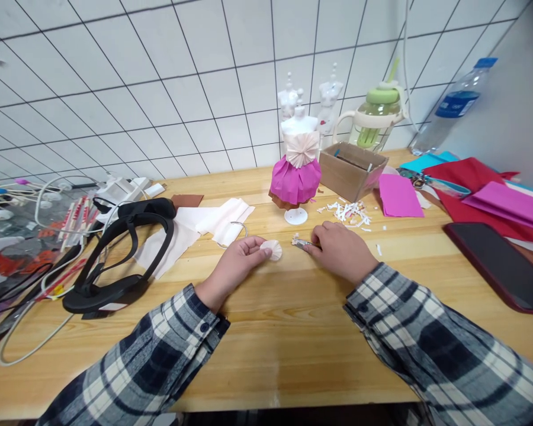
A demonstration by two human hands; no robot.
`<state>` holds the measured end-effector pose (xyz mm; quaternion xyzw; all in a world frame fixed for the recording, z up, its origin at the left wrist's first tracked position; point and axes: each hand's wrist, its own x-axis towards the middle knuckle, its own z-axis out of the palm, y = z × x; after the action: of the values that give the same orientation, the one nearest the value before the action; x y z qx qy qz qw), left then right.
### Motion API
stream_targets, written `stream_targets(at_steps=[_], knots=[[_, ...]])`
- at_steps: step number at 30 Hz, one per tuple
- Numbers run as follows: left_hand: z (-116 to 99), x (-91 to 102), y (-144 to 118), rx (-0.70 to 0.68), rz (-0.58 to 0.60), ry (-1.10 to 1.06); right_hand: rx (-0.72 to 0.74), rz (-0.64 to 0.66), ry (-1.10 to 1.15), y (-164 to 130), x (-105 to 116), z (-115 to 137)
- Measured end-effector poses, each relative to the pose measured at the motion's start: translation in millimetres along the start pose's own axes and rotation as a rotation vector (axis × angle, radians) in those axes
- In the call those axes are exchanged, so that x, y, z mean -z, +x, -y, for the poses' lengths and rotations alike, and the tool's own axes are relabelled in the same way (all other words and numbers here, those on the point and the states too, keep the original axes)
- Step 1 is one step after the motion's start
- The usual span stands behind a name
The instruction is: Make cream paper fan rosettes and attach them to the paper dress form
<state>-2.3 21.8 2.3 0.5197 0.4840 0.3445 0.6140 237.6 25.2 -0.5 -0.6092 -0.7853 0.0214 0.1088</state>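
Note:
My left hand (237, 260) pinches a small cream pleated paper fan (272, 250) just above the wooden table (284, 337). To its right, my right hand (340, 248) rests on the table and grips a small metal tool (302, 242) whose tip points toward the fan. Behind both hands stands a small white mannequin (298, 125) on a round base, dressed in a magenta paper skirt (295, 180) with a cream pleated fan on its chest.
White paper scraps (349, 212) lie beside an open cardboard box (352, 168). Coloured paper sheets (479, 189) and a dark phone (500, 263) lie right. Cream sheets (204, 228), a black headset (124, 254) and cables sit left. A green jug (377, 115) and bottle (453, 106) stand by the tiled wall.

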Motion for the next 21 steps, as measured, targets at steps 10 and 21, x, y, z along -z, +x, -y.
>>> stream_targets(at_steps=[10,21], knots=[[11,6.4,9,-0.040,-0.012,-0.123,0.103,-0.011,0.043,-2,-3,9],[11,5.4,8,-0.023,-0.028,-0.134,-0.048,0.029,0.017,-3,7,13]])
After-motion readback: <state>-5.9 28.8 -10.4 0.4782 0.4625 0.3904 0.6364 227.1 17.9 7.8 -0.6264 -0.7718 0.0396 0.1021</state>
